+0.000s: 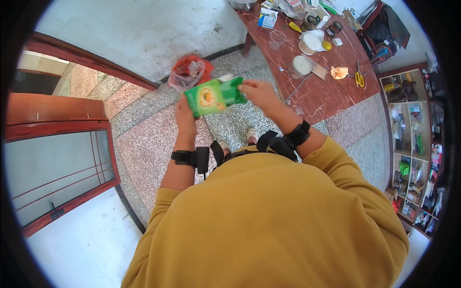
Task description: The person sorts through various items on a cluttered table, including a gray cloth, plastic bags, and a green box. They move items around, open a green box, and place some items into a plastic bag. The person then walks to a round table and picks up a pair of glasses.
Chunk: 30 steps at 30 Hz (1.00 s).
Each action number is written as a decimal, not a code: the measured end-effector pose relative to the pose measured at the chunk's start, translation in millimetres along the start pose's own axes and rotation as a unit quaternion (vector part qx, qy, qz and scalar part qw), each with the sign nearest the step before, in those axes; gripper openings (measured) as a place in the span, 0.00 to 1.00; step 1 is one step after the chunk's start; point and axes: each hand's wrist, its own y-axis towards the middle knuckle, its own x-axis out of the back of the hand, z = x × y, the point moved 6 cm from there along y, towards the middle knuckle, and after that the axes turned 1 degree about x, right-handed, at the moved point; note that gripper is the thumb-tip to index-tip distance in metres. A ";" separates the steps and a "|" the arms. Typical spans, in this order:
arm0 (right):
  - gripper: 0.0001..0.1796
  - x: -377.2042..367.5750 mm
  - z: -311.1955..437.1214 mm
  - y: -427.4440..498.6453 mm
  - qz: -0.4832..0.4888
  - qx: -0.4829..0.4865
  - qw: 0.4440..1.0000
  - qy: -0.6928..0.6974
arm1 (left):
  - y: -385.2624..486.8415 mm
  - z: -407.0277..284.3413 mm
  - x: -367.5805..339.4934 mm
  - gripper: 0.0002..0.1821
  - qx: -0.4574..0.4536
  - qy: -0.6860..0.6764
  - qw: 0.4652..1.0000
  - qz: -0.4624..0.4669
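My left hand [185, 117] grips the lower left end of a green printed packet [207, 98], held out in front of me above the speckled floor. My right hand [260, 94] pinches the packet's darker green right end between thumb and fingers. Just beyond the packet, on the floor by the wall, stands a red plastic bag [207, 67] with a clear plastic bag [187, 75] in its mouth. A small whitish thing shows behind the packet's upper edge; I cannot tell what it is. The packet is slightly blurred.
On the red marble-patterned table [320, 104] at the right are yellow-handled scissors [359, 78], a lidded round container [301, 65], a stack of white paper-like discs [309, 44], jars and small boxes. Shelves [408, 151] line the right side. A red-framed door [113, 154] stands at the left.
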 end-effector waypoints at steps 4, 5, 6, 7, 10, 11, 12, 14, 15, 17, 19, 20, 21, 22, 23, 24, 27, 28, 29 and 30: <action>0.12 49.7 2.0 -6.4 0.041 -0.076 0.995 0.056 | 11.3 10.5 16.3 0.21 0.038 -0.029 0.999 0.001; 0.11 60.1 -2.8 -11.7 0.040 -0.094 0.991 0.087 | 12.5 13.1 17.0 0.21 0.042 -0.023 0.999 0.014; 0.11 70.6 -9.5 -16.6 0.038 -0.112 0.986 0.120 | 13.7 18.0 15.1 0.22 0.067 -0.033 0.997 0.032; 0.12 82.1 -15.1 -19.6 0.034 -0.105 0.986 0.125 | 14.1 22.5 11.8 0.23 0.088 -0.040 0.994 0.050; 0.16 124.6 -37.1 -26.1 0.020 -0.094 0.992 0.087 | 10.5 32.2 -4.8 0.26 0.157 -0.076 0.978 0.111; 0.15 140.9 -47.0 -30.7 0.015 -0.096 0.994 0.043 | 6.5 34.0 -12.1 0.26 0.183 -0.096 0.969 0.137; 0.15 155.3 -56.0 -34.8 0.020 -0.077 0.997 0.000 | 1.7 36.4 -15.1 0.25 0.221 -0.103 0.961 0.131; 0.09 184.7 -78.2 -41.8 -0.002 -0.023 0.999 -0.047 | -8.2 32.3 -31.4 0.26 0.216 -0.108 0.954 0.177; 0.09 202.5 -95.0 -45.0 -0.014 -0.035 0.995 -0.091 | -12.8 31.3 -39.7 0.27 0.221 -0.105 0.951 0.187; 0.09 242.6 -131.5 -47.6 -0.061 -0.068 0.989 -0.119 | -18.7 25.0 -53.1 0.27 0.200 -0.122 0.956 0.176; 0.09 279.8 -180.5 -54.5 -0.165 -0.180 0.967 -0.073 | -22.5 17.7 -67.4 0.27 0.161 -0.105 0.965 0.176; 0.09 289.0 -198.1 -54.3 -0.169 -0.177 0.968 -0.050 | -23.5 15.3 -74.0 0.28 0.182 -0.072 0.961 0.196; 0.09 298.4 -215.0 -54.3 -0.184 -0.188 0.964 -0.046 | -23.7 13.4 -82.4 0.28 0.177 -0.052 0.961 0.207; 0.09 306.2 -230.6 -54.4 -0.206 -0.205 0.955 -0.058 | -22.9 11.8 -89.1 0.28 0.176 -0.038 0.962 0.207; 0.09 304.8 -239.9 -49.3 -0.193 -0.166 0.965 -0.067 | -22.6 10.4 -94.7 0.29 0.175 -0.026 0.962 0.209; 0.09 302.4 -247.0 -44.5 -0.189 -0.131 0.969 -0.092 | -22.3 8.9 -102.7 0.29 0.179 -0.028 0.956 0.232; 0.09 300.0 -258.0 -43.6 -0.198 -0.073 0.967 -0.145 | -13.6 6.3 -126.8 0.30 0.189 -0.025 0.939 0.287; 0.09 297.5 -257.0 -42.6 -0.210 -0.046 0.960 -0.182 | -8.8 7.2 -132.9 0.31 0.190 -0.014 0.937 0.294; 0.10 297.7 -253.6 -45.2 -0.231 -0.017 0.947 -0.223 | -2.7 8.8 -139.5 0.31 0.192 -0.002 0.934 0.301; 0.11 300.3 -255.3 -48.6 -0.273 -0.040 0.930 -0.244 | 4.7 10.8 -148.2 0.29 0.189 0.003 0.929 0.317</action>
